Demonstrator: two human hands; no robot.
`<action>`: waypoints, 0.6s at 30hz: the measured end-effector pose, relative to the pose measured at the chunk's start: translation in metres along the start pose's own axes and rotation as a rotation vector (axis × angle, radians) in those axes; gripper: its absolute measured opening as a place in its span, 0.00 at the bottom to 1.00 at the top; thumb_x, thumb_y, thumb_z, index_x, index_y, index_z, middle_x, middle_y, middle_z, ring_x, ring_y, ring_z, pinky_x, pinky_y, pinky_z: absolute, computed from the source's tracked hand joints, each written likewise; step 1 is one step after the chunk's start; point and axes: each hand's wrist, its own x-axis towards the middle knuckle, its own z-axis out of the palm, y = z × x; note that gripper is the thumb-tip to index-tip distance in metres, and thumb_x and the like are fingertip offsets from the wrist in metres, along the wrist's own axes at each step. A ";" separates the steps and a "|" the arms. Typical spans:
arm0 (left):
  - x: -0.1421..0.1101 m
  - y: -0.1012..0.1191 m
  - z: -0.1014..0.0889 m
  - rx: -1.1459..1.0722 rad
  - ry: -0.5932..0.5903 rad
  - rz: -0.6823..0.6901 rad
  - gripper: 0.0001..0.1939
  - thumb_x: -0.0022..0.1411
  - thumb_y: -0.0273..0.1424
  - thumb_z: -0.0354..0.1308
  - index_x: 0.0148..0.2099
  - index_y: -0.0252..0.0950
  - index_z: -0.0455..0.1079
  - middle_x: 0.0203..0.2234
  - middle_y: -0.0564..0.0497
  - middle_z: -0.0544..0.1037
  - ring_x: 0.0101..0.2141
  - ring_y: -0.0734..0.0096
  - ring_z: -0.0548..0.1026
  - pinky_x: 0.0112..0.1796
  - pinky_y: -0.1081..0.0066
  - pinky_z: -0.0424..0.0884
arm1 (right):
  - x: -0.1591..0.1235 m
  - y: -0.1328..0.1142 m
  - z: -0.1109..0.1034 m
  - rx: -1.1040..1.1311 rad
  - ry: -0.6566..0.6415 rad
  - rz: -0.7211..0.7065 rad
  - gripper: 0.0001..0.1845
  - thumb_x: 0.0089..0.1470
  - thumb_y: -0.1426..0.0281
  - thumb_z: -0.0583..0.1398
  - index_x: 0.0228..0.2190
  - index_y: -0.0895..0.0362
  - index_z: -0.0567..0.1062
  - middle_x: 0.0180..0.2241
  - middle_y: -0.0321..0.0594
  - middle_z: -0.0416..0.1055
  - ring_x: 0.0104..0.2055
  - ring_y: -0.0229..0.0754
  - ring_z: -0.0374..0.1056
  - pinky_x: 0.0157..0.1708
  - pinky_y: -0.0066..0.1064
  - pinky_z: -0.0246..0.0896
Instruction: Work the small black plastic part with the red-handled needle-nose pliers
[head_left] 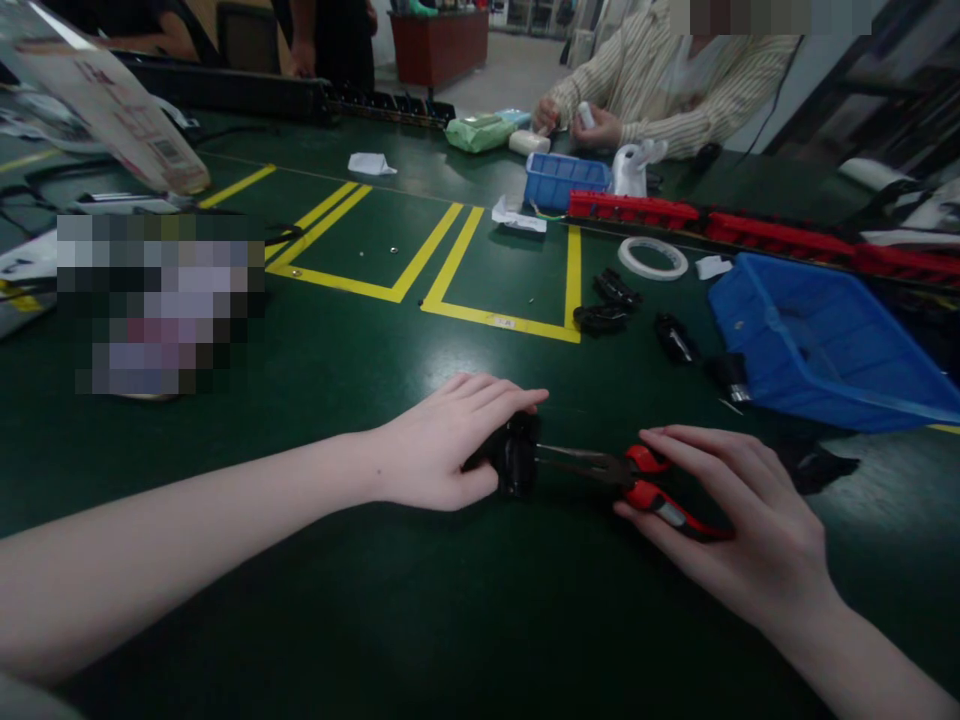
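Note:
My left hand [457, 440] is closed around a small black plastic part [517, 458] resting low over the green table. My right hand [750, 520] grips red-handled needle-nose pliers [645, 485], fingers on the outer sides of the two handles. The thin jaws point left, and their tips reach the right side of the black part. Whether the tips pinch something there is too small to tell. Farther up and to the right lie similar black parts [676, 338], several in all, between my hands and a blue bin.
The blue bin [817, 340] stands at right. A tape roll [652, 258], a smaller blue basket [566, 182] and long red strips [637, 208] lie beyond. Yellow tape [502, 322] marks rectangles on the table [337, 620]. Across it, a person in a striped sleeve [720, 110] handles a white object.

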 end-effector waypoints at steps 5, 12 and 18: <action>-0.002 0.000 0.002 0.080 -0.026 0.011 0.51 0.53 0.44 0.62 0.70 0.30 0.42 0.63 0.37 0.59 0.59 0.48 0.60 0.59 0.53 0.55 | 0.001 0.000 0.001 -0.011 0.021 0.022 0.26 0.51 0.67 0.65 0.51 0.57 0.67 0.45 0.49 0.70 0.43 0.50 0.68 0.40 0.44 0.65; -0.002 0.008 0.016 0.127 0.120 -0.137 0.57 0.51 0.60 0.58 0.69 0.29 0.43 0.58 0.36 0.64 0.56 0.45 0.62 0.57 0.47 0.55 | -0.001 0.001 -0.001 -0.009 0.002 0.019 0.25 0.50 0.66 0.65 0.49 0.58 0.68 0.46 0.51 0.71 0.45 0.52 0.68 0.42 0.44 0.64; -0.003 0.008 0.017 0.156 0.105 -0.128 0.51 0.57 0.52 0.58 0.69 0.27 0.41 0.57 0.35 0.64 0.57 0.48 0.62 0.57 0.50 0.56 | 0.001 0.001 -0.002 -0.021 0.002 0.006 0.24 0.50 0.67 0.65 0.48 0.60 0.69 0.45 0.50 0.71 0.44 0.50 0.69 0.42 0.42 0.64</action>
